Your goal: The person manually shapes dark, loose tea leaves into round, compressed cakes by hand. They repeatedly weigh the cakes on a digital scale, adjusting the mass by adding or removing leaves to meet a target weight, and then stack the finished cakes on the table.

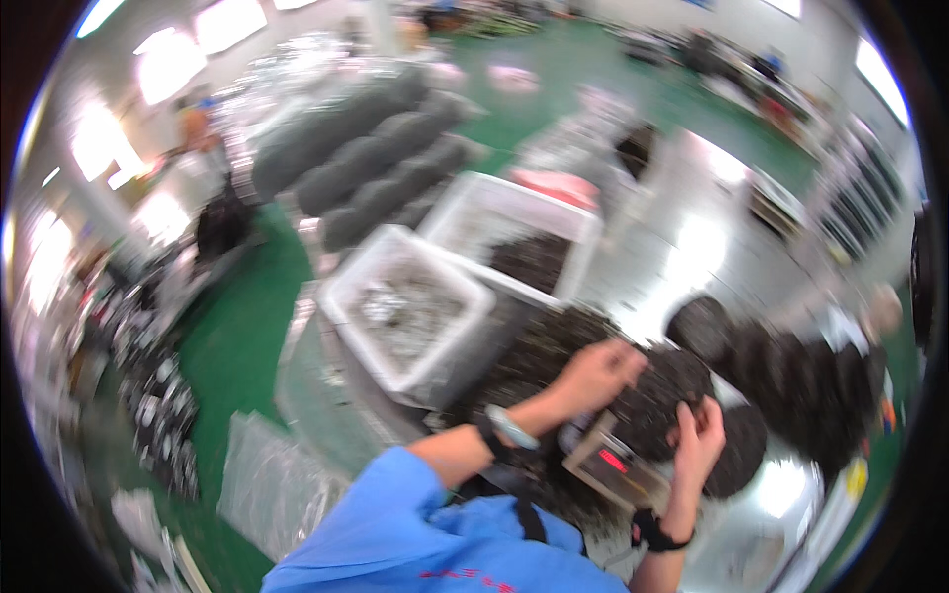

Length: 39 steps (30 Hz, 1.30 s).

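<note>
A small scale (598,465) with a lit red display stands before me, bearing a round heap of dark brown, shredded-looking material (647,410). My left hand (598,376) is at the heap's far left edge, fingers bent and pressed together; what they hold, if anything, is too blurred to make out. On the near right side, my right hand (700,440) touches the heap with its thumb and fingers apart. A loose dark pile (544,351) of similar material lies left of the scale, partly behind my left forearm.
Two white tubs (400,381) (583,262) stand beyond my left arm, one with pale, shiny pieces, the other with dark material. Rounded dark stacks (791,381) lie right of the scale on a shiny metal table (682,252). Large grey rolls (346,148) stand farther back.
</note>
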### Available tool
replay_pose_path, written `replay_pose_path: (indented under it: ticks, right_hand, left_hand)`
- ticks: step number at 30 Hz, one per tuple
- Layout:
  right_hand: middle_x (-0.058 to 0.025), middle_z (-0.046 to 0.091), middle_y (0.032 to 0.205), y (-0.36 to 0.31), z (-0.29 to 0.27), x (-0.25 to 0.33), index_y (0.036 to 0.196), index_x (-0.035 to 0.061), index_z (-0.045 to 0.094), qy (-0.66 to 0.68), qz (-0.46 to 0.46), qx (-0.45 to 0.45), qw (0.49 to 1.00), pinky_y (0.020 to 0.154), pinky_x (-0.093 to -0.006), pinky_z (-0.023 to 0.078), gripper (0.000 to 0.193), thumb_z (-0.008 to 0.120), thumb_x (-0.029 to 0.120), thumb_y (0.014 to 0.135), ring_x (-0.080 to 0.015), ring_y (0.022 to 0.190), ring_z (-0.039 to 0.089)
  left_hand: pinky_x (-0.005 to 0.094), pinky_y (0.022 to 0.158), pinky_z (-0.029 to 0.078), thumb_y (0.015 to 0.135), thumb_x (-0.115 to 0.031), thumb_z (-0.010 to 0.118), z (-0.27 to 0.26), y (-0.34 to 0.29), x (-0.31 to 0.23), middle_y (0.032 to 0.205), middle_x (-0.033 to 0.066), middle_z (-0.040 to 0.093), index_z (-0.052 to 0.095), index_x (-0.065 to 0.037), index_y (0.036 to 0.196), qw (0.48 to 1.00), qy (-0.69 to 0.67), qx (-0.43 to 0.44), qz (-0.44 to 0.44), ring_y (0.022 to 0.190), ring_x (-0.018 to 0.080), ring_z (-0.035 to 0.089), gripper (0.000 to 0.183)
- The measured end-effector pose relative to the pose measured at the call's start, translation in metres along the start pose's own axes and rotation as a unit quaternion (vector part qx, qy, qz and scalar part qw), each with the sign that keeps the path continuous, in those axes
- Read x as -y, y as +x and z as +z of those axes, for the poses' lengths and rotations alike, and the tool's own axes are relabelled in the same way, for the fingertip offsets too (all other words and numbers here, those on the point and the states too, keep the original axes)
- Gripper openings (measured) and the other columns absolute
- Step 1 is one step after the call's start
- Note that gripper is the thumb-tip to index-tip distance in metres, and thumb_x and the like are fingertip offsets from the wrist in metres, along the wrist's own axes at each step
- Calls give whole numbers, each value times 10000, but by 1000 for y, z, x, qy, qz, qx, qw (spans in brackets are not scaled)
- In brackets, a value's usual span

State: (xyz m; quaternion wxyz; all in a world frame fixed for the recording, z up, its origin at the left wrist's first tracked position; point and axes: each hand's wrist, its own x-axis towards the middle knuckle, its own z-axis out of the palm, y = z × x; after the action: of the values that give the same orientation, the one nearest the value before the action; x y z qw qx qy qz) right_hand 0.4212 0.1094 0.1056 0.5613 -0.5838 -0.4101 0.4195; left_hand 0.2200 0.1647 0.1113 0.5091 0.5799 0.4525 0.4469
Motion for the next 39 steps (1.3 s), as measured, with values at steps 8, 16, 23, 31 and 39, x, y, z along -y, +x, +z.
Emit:
replay_pose_path:
  ticks: [8,16,23,31,39]
  right_hand:
    - [25,514,722,0,-84,5,1031,23,586,55,-67,-168,982,484,-201,396,175,667,84,889,-44,544,455]
    - [10,568,761,-18,-85,-5,1003,26,581,70,-9,-156,985,494,-196,422,128,637,55,891,-53,542,506]
    - [-1,606,798,-29,26,-11,1040,9,557,-9,-15,72,997,576,-195,442,214,666,64,865,-32,673,532]
    - [-132,551,796,-68,74,-27,893,-38,571,32,115,227,967,613,-338,437,183,671,108,845,-272,698,566]
    - [-123,547,880,-84,83,-38,944,-36,605,-8,-34,147,989,627,-329,453,169,682,56,826,-254,692,563]
  left_hand:
    - [231,680,471,991,-392,496,75,37,3,1055,67,552,481,-86,1350,978,0,175,-112,940,104,524,472]
    - [369,1046,377,967,-418,516,44,32,-17,1332,221,516,387,34,1397,970,187,145,54,1243,306,505,637]
    - [329,634,482,930,-104,544,12,-29,-7,764,164,641,596,6,1037,953,218,201,-61,662,200,627,162]
    - [262,581,443,935,-73,513,-59,-86,16,677,60,583,591,-2,978,948,177,211,-160,612,105,559,114]
    - [203,473,369,979,-94,463,-61,-96,70,629,-31,480,569,-45,973,965,-41,112,-234,526,42,443,117]
